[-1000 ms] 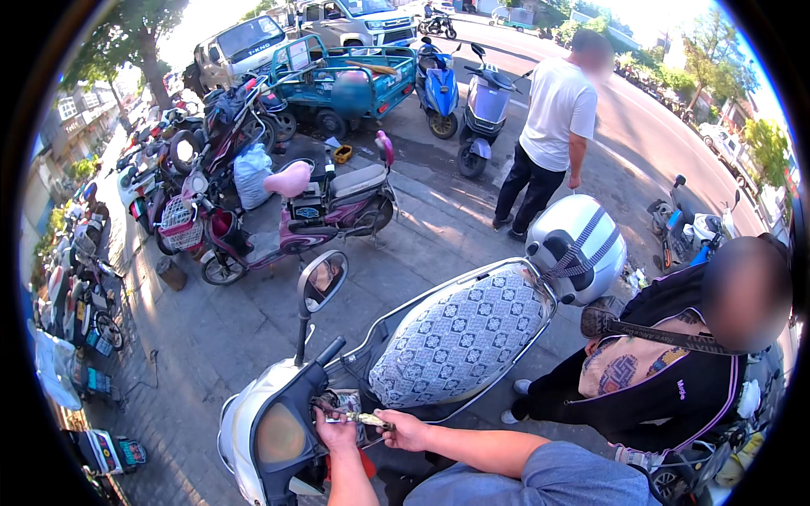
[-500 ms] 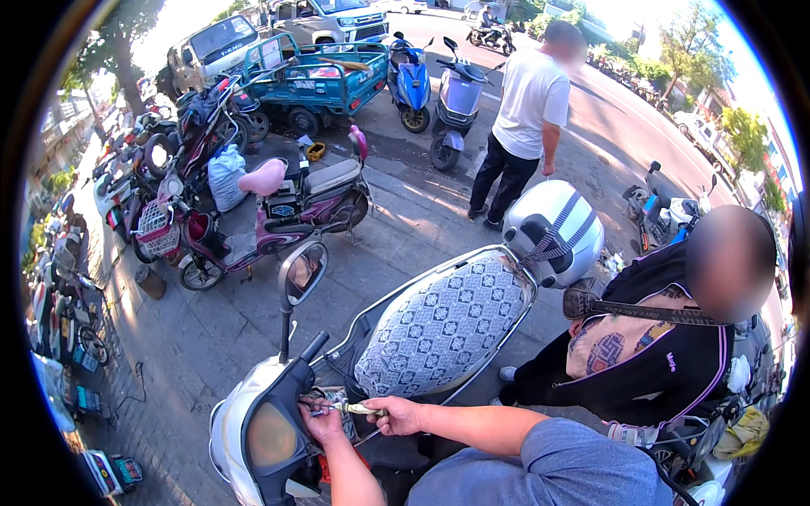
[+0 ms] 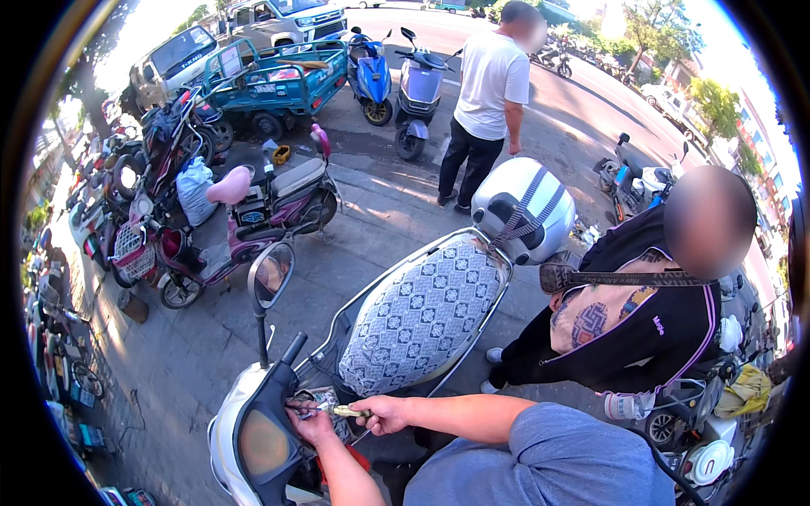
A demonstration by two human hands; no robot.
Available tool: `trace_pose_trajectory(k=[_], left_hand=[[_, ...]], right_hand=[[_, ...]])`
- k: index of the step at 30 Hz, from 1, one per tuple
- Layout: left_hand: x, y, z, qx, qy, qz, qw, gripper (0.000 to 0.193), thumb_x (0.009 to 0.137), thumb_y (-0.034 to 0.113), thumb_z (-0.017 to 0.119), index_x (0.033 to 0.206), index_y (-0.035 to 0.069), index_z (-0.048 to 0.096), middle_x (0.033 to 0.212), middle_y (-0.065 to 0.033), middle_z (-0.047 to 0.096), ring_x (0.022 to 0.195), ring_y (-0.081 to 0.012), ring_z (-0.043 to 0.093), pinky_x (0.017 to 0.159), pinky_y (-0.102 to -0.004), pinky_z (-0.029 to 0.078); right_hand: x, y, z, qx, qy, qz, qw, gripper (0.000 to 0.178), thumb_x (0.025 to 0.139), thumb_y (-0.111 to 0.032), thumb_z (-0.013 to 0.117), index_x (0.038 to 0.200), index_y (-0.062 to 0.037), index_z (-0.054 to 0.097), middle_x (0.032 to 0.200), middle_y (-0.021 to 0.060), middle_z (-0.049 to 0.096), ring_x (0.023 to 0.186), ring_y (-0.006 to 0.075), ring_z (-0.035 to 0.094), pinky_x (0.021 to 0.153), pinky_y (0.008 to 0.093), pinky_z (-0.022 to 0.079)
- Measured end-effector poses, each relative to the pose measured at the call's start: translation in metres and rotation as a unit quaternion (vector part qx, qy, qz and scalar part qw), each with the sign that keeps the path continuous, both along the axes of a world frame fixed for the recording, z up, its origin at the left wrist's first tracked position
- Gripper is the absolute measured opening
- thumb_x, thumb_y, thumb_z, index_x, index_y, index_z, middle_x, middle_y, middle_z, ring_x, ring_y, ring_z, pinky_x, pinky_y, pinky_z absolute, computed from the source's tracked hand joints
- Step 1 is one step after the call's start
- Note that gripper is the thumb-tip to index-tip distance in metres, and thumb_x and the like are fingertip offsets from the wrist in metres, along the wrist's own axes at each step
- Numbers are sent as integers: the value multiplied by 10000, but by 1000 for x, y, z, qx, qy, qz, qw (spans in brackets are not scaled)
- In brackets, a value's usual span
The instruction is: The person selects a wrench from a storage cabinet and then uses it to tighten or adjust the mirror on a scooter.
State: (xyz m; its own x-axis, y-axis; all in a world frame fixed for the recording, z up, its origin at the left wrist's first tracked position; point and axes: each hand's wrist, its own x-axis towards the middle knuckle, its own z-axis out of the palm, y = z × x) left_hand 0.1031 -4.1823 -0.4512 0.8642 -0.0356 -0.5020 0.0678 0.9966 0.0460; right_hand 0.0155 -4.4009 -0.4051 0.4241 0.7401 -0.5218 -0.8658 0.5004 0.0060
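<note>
In the lower middle, my right hand [image 3: 388,415] grips the pale yellowish handle of a screwdriver [image 3: 347,411], whose shaft points left. My left hand [image 3: 315,429] is at the shaft end with its fingers bent together, against an opening behind the scooter's front panel. What those fingers hold, if anything, is too small to make out. The silver and dark scooter [image 3: 226,426] has a round-cornered display [image 3: 268,443] just left of my left hand. Its seat [image 3: 422,316] wears a grey-white patterned cover, and a mirror [image 3: 272,274] rises from the handlebar.
A white helmet [image 3: 553,215] sits behind the seat. On the right, close by, stands a person in a black jacket [image 3: 624,329]. Another in a white shirt [image 3: 494,84] stands farther off. A purple scooter [image 3: 253,228], a blue-green cargo tricycle [image 3: 278,88] and parked scooters line the left and back.
The whole view has shifted, so the surroundings sit further left and the near person a little higher. Both hands keep the same hold at the scooter's panel.
</note>
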Motion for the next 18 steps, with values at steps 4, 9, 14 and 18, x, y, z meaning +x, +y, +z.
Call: trace_pose_trajectory(k=[4, 9, 14, 18], left_hand=[[-3, -8, 22, -2, 98, 20, 995, 272, 1010, 365, 680, 1088, 107, 713, 752, 33, 562, 622, -98, 437, 524, -243, 329], [0, 9, -13, -36, 2, 6, 999, 298, 1013, 365, 685, 1156, 103, 675, 724, 15, 536, 628, -98, 451, 518, -247, 337], [0, 3, -5, -13, 18, 10, 1000, 297, 1023, 360, 671, 1155, 94, 673, 731, 5, 543, 618, -105, 435, 512, -256, 325], [-4, 1, -2, 7, 9, 0, 1000, 291, 1029, 348, 665, 1160, 88, 673, 786, 4, 595, 618, -108, 420, 514, -262, 319]], right_hand=[[-17, 22, 28, -611, -572, -62, 544, 425, 1015, -209, 629, 1428, -111, 607, 968, 125, 664, 874, 316, 655, 833, 388, 535], [-15, 28, 54, -368, -284, -60, 883, 476, 1015, -235, 652, 1479, -176, 569, 889, -1, 600, 695, 125, 555, 617, 322, 450], [-3, 13, 40, -134, -139, -34, 981, 441, 1034, -239, 632, 1469, -195, 572, 810, -60, 535, 630, 53, 459, 565, 247, 385], [-7, 18, 59, -585, -557, -23, 590, 327, 1044, -251, 606, 1368, -207, 614, 829, -44, 572, 644, 91, 527, 565, 290, 418]])
